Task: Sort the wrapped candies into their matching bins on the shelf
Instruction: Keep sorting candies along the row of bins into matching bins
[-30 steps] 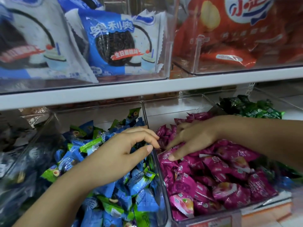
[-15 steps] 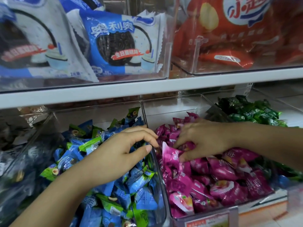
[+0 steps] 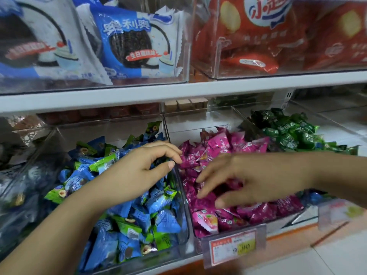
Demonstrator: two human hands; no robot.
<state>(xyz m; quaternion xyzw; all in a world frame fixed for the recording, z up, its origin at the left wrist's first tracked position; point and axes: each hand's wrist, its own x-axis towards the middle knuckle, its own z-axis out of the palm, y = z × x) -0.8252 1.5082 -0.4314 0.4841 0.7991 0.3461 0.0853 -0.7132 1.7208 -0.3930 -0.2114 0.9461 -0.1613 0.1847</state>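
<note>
Two bare hands are working over the clear bins on the lower shelf. Left hand [image 3: 139,171] is hovering above the wall between the blue-and-green candies [image 3: 139,215] and the pink candies [image 3: 218,143], fingers loosely curled toward the thumb. A gap is showing between them, with nothing in it.

Right hand [image 3: 254,181] is reaching in from the right, fingers spread wide and pressing into the pink candies in the middle bin [image 3: 198,120]. Blur is smearing the fingertips, so I cannot tell whether a wrapper is being lifted.

Step, as I am judging it: raking through the pink pile for strays. The next move is calling for a clean pinch on one wrong-coloured wrapper and a carry to its own bin, without dragging neighbours over the wall.

Green candies [image 3: 288,133] are lying far right. The right forearm is covering the pink pile's near-right part. A blue patch [image 3: 315,197] below it is looking like a stray, but is too blurred to call. The far-left bin's contents [image 3: 19,195] are reading only as dark shapes. The price tag [image 3: 233,245] print is illegible.
</note>
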